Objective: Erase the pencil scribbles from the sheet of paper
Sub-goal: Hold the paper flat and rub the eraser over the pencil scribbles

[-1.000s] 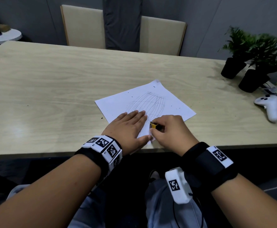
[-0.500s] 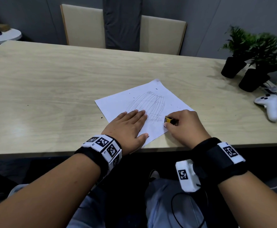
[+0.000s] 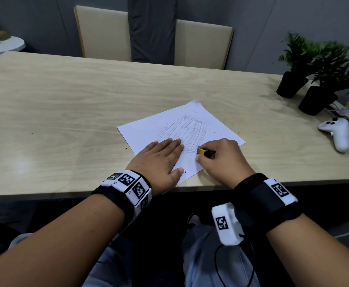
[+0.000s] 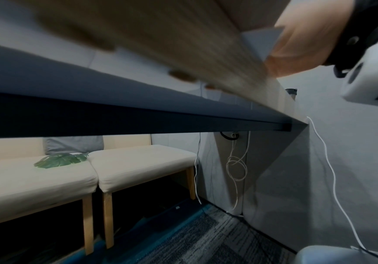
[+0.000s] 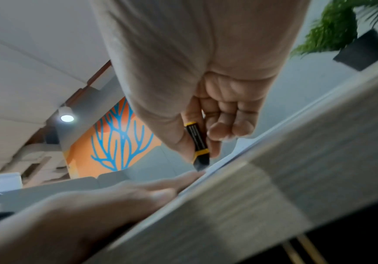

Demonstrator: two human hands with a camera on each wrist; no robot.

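Likely an office lounge — long table [image 3: 66, 104], cushioned bench [image 4: 138, 166], wall mural [image 5: 117, 139].

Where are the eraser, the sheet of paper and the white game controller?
eraser [image 5: 198, 145]: right wrist view, black-and-yellow sleeve.
sheet of paper [image 3: 140, 133]: head view, blank left part.
white game controller [image 3: 338, 132]: head view, its body.

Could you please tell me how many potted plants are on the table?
2: one potted plant stands at the table's far right edge, the other beside it, nearer the white controller.
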